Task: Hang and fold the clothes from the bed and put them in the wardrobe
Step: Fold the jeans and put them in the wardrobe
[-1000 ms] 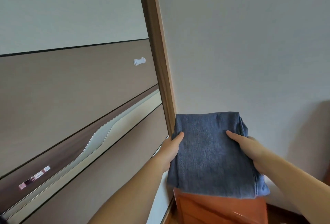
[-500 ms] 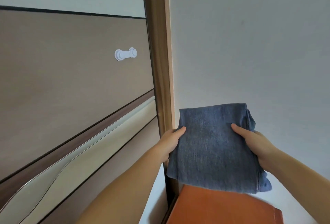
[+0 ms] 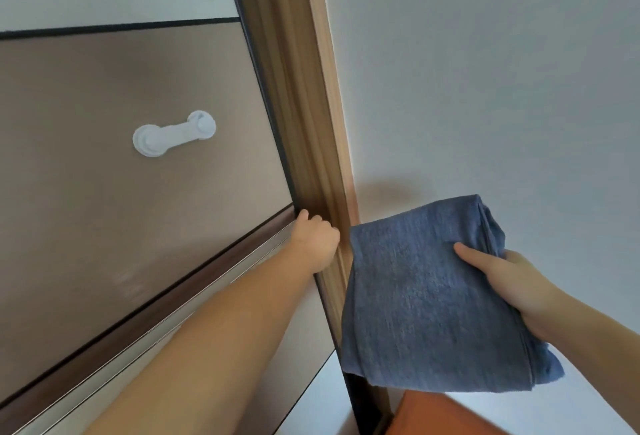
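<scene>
A folded blue-grey garment hangs in the air at the lower right, held from its right side by my right hand, thumb on top. My left hand is off the garment and rests against the right edge of the brown sliding wardrobe door, where it meets the wooden frame. Its fingers curl at the door's edge. The door is shut and the wardrobe's inside is hidden.
A white child-safety latch is stuck on the door panel. A long recessed metal handle strip runs diagonally under my left arm. A plain white wall fills the right. An orange object sits below the garment.
My left hand has let go of the garment and moved left to the door's edge. The right hand now holds the garment alone. The view has tilted upward and closer to the door.
</scene>
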Demonstrator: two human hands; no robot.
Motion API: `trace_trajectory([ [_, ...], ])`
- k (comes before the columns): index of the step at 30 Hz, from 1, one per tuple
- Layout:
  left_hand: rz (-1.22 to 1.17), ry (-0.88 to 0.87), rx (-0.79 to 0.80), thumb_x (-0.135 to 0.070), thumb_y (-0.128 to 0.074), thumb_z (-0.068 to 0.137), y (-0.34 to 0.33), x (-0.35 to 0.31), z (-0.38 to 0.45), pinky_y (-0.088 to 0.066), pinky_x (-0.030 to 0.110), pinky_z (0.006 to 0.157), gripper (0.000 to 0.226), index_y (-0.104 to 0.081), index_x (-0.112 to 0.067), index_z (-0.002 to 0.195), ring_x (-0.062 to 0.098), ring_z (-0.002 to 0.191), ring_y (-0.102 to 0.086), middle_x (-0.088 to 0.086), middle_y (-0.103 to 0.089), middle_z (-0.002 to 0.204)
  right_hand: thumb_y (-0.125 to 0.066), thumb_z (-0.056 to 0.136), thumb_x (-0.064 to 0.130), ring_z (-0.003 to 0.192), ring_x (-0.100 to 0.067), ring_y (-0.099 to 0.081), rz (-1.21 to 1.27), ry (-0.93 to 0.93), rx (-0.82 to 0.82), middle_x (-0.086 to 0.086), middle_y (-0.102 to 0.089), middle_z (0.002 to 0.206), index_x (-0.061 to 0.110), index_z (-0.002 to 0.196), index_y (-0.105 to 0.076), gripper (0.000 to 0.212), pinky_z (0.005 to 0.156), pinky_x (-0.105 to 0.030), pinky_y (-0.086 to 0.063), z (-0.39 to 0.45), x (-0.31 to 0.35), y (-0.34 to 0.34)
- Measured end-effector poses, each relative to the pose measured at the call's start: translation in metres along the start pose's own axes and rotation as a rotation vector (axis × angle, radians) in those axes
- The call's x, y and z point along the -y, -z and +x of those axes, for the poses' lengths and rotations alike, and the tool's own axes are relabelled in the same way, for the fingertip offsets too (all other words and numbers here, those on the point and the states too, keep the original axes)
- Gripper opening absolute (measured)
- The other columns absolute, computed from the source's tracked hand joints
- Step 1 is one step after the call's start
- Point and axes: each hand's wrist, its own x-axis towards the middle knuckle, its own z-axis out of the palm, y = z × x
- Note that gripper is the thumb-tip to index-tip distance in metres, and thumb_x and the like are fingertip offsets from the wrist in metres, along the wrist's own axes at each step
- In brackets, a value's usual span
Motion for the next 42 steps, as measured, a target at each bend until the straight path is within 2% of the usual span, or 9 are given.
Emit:
trace_trajectory([
  [3,0.211,-0.007,0.161,-0.032,-0.040,0.100,0.001,0.010,0.018,-0.008,0.052,0.119,0.037,-0.058,-0.017,0.129,0.029,0.130,-0.044,0.007,-0.058,0.132,-0.066,0.089,0.033,0.075,-0.027,-0.072,-0.021,0.003,0.032,-0.010,-0.075,0.082,0.010,0.097,-0.067,0.025,0.061,-0.030,-0.051,0.019,0.002,0.003],
  [6,0.442,-0.037,0.264,-0.042,-0.026,0.104,-0.002,0.009,0.022,-0.007,0.052,0.118,0.049,-0.054,-0.014,0.134,0.032,0.133,-0.044,0.009,-0.057,0.136,-0.067,0.088,0.034,0.076,-0.028,-0.073,-0.046,-0.005,0.061,-0.009,-0.076,0.081,0.009,0.099,-0.069,0.027,0.067,-0.033,-0.053,0.035,0.001,0.000],
  [9,0.566,-0.098,0.330,-0.053,-0.030,0.102,-0.008,0.003,0.025,-0.010,0.054,0.118,0.058,-0.043,-0.015,0.143,0.035,0.139,-0.036,0.009,-0.049,0.145,-0.067,0.088,0.033,0.074,-0.025,-0.074,-0.061,-0.007,0.089,-0.007,-0.077,0.081,0.010,0.099,-0.070,0.025,0.068,-0.032,-0.054,0.046,-0.001,-0.008],
  [13,0.557,-0.129,0.327,-0.057,-0.034,0.100,-0.006,0.003,0.024,-0.020,0.049,0.115,0.060,-0.047,-0.013,0.139,0.033,0.135,-0.042,0.008,-0.052,0.140,-0.067,0.088,0.034,0.077,-0.024,-0.073,-0.076,-0.013,0.116,-0.004,-0.077,0.081,0.012,0.098,-0.070,0.024,0.067,-0.032,-0.053,0.052,-0.002,-0.017],
  [17,0.509,-0.135,0.311,-0.048,-0.031,0.103,-0.008,0.004,0.022,-0.025,0.044,0.111,0.052,-0.051,-0.011,0.133,0.029,0.128,-0.048,0.009,-0.056,0.135,-0.067,0.088,0.034,0.077,-0.026,-0.074,-0.080,-0.017,0.153,-0.007,-0.077,0.084,0.011,0.100,-0.071,0.026,0.070,-0.034,-0.054,0.052,0.000,-0.021],
  [21,0.533,-0.179,0.328,-0.039,-0.032,0.105,-0.007,0.001,0.019,-0.026,0.043,0.111,0.046,-0.045,-0.013,0.139,0.028,0.131,-0.045,0.008,-0.053,0.137,-0.066,0.089,0.032,0.076,-0.026,-0.074,-0.055,-0.017,0.171,-0.009,-0.077,0.086,0.009,0.101,-0.071,0.026,0.072,-0.035,-0.054,0.051,0.000,-0.023],
  [28,0.521,-0.153,0.335,-0.039,-0.030,0.106,-0.007,0.002,0.005,-0.027,0.044,0.112,0.047,-0.044,-0.010,0.141,0.030,0.135,-0.042,0.010,-0.047,0.145,-0.067,0.088,0.033,0.075,-0.026,-0.074,-0.064,-0.050,0.179,-0.009,-0.077,0.084,0.009,0.100,-0.070,0.026,0.072,-0.035,-0.055,0.049,-0.010,-0.027],
  [35,0.520,-0.161,0.326,-0.044,-0.031,0.105,-0.009,0.011,-0.025,-0.028,0.038,0.109,0.053,-0.043,-0.008,0.141,0.029,0.135,-0.041,0.010,-0.046,0.145,-0.067,0.088,0.032,0.078,-0.027,-0.074,-0.077,-0.059,0.161,-0.009,-0.077,0.083,0.009,0.100,-0.070,0.026,0.074,-0.036,-0.056,0.030,-0.016,-0.040],
  [42,0.507,-0.135,0.317,-0.047,-0.032,0.104,-0.030,0.022,-0.064,-0.025,0.037,0.110,0.052,-0.043,-0.014,0.142,0.026,0.134,-0.042,0.005,-0.048,0.144,-0.067,0.089,0.031,0.076,-0.023,-0.074,-0.094,-0.043,0.160,-0.006,-0.077,0.082,0.010,0.099,-0.070,0.024,0.067,-0.032,-0.054,-0.010,-0.024,-0.063],
])
